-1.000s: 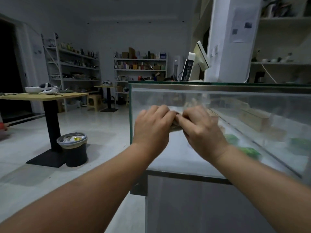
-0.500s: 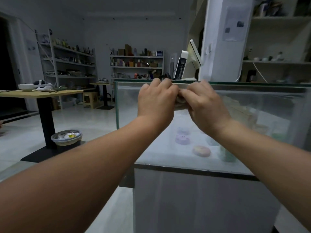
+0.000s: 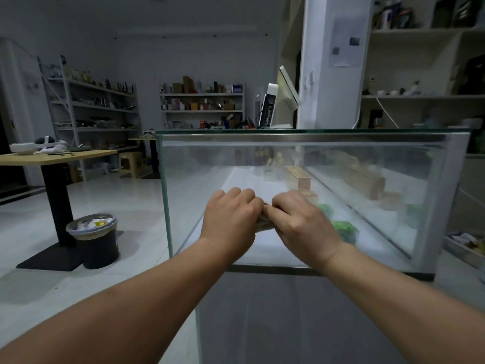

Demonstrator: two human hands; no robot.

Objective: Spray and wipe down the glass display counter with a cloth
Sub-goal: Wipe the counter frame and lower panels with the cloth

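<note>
1. The glass display case (image 3: 210,164) is standing directly in front of the person with its front pane facing them. A hazy film is showing across that pane, which is probably why the wiping is happening here.
2. The cloth (image 3: 265,224) is sitting bunched between the two hands and pressing against the lower middle of the front pane. Only a sliver of it is showing.
3. The left hand (image 3: 231,219) and right hand (image 3: 301,222) are meeting knuckle to knuckle, with the fingers (image 3: 244,197) curling tightly around the cloth. Using both hands is likely giving firmer, more even pressure on an upright surface.
4. Wooden blocks (image 3: 299,177) and green items (image 3: 343,227) are lying inside, behind the glass, so the work is going on over the outer face only.
5. No spray bottle is showing, so wiping seems to be the step in hand.
6. To the left, well apart from the case, a wooden desk (image 3: 60,156) is standing with a lined bin (image 3: 94,240) at its foot. A tilted screen (image 3: 283,95) is rising beyond the case's top edge.
</note>
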